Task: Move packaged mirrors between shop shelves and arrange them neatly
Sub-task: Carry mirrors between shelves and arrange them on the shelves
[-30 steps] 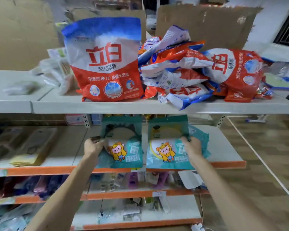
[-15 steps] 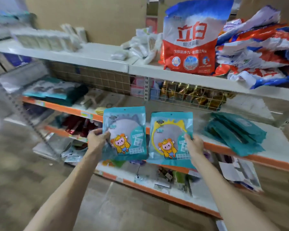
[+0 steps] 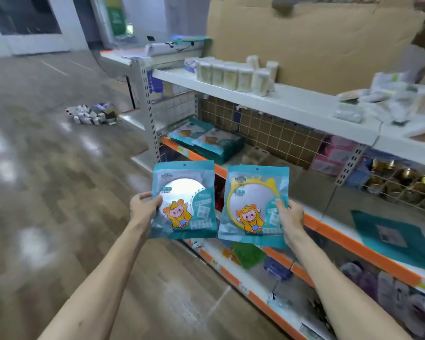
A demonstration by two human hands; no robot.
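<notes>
Held upright in mid-air before the shelving, side by side and just apart, long axes vertical, hang-holes uppermost: a flat teal plastic mirror pouch with a bare silver disc [image 3: 184, 200] and a flat teal plastic mirror pouch with a yellow-rimmed disc [image 3: 254, 207]; the first pinched at its left edge by the left hand [image 3: 144, 208], the second at its right edge by the right hand [image 3: 288, 215]; thumbs pressed on the printed fronts, fingers [image 3: 145, 195] curled round the edges and clamped on the pouches. Ahead and a little above, on the orange-edged shelf [image 3: 173, 146], a flat-lying stack of matching teal pouches [image 3: 206, 143]; directly beyond the silver-disc pouch, so nearer the left hand; probably the destination, calling for each pouch to be tipped from upright to flat. Further right along that shelf level, a single teal pouch [image 3: 393, 234] lying flat; above, a white top shelf [image 3: 292, 101] carrying pale cylindrical packs [image 3: 231, 74].
</notes>
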